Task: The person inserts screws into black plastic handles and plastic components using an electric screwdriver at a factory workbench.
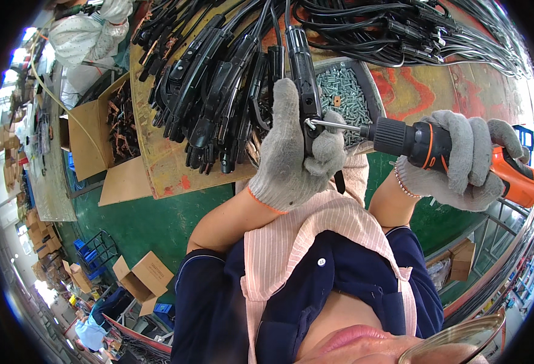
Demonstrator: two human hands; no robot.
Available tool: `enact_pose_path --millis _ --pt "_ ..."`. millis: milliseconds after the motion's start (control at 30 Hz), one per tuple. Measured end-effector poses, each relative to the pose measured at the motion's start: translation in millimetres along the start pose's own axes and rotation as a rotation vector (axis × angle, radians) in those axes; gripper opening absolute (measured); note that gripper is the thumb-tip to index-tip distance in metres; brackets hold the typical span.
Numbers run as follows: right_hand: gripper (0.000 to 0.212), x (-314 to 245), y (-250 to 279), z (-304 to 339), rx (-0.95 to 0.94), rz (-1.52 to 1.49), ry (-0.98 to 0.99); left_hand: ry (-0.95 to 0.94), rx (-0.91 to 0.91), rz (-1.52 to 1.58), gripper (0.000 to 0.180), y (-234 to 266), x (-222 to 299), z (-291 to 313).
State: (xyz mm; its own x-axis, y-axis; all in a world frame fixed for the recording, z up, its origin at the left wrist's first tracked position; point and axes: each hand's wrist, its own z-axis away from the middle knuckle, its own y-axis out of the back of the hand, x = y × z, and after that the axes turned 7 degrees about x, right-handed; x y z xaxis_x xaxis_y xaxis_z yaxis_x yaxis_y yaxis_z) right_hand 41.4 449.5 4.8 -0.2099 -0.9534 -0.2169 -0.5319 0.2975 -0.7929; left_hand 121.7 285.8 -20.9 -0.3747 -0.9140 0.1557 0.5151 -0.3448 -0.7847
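My left hand (288, 151), in a grey knit glove, is closed round the lower end of a black plastic cable handle (303, 70), thumb pointing up along it. A black cable runs from the handle's top. In my gloved right hand (470, 158) is an orange and black power screwdriver (424, 144), held level. Its metal bit (342, 125) points left and meets a small shiny screw head (310, 124) on the handle, beside my left fingers. Several similar black handles (203, 91) lie bunched to the left on the worn worktable (164, 167).
A shallow tray (373, 91) of small screws (347, 82) sits behind the held handle. Coiled black cables (394, 30) cover the table's far right. Left of the table, an open cardboard box (88, 145) contains copper-coloured pieces. Another carton (142, 279) stands on the green floor (133, 218).
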Motion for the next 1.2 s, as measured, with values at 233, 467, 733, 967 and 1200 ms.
enact_pose_path --millis 233,467,733,967,1200 --pt "0.035 1.2 -1.5 -5.2 0.017 -0.021 0.048 0.007 -0.015 0.011 0.071 -3.7 0.2 -0.8" --pt "0.036 2.2 -2.7 -2.9 0.018 -0.001 -0.013 0.023 -0.014 0.064 0.07 0.5 2.2 -2.6" --pt "0.039 0.5 -0.8 1.7 0.026 -0.063 -0.053 0.002 -0.092 0.025 0.05 5.8 4.4 -0.2" --pt "0.043 -8.5 5.9 -5.0 -0.076 -0.038 -0.175 -0.071 -0.134 -0.053 0.024 15.6 1.0 -1.0" --pt "0.042 -29.1 12.4 -10.7 0.01 -0.003 -0.271 -0.097 -0.107 -0.156 0.02 34.5 -2.1 -7.1"
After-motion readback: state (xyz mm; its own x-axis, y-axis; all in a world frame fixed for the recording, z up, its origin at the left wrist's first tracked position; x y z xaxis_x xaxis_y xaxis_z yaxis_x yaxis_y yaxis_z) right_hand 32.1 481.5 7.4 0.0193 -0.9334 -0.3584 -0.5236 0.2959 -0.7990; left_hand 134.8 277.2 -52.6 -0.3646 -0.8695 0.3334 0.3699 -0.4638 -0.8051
